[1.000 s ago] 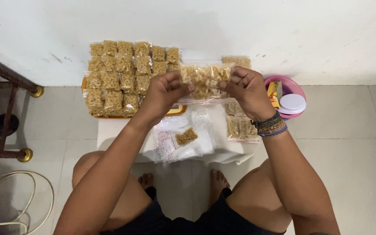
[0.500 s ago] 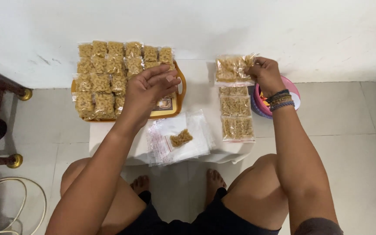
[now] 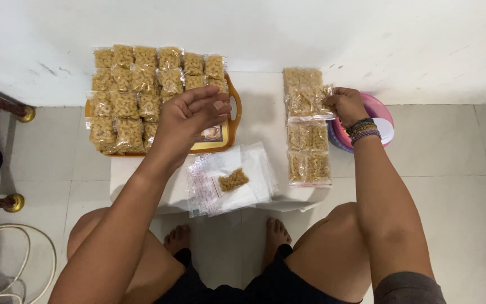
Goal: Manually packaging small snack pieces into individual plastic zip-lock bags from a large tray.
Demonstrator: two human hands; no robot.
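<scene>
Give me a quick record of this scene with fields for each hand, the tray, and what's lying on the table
left hand: empty, hovering over tray
right hand: gripping sealed snack packet at the column's far end
tray: orange, loaded with filled packets
table: white; stack of empty clear bags, one small filled bag on top
bowl: pink, behind right wrist

A: Which packs sit where?

B: Clear rectangular snack bags (image 3: 153, 95), tan inside, crowd the orange tray (image 3: 233, 110) at ten o'clock. A column of filled bags (image 3: 309, 135) runs at one o'clock; the right hand (image 3: 345, 106) pinches one.

A: And centre?

B: Flat empty zip bags (image 3: 254, 174), one partly filled (image 3: 233, 180), with red markings, I think.
</scene>
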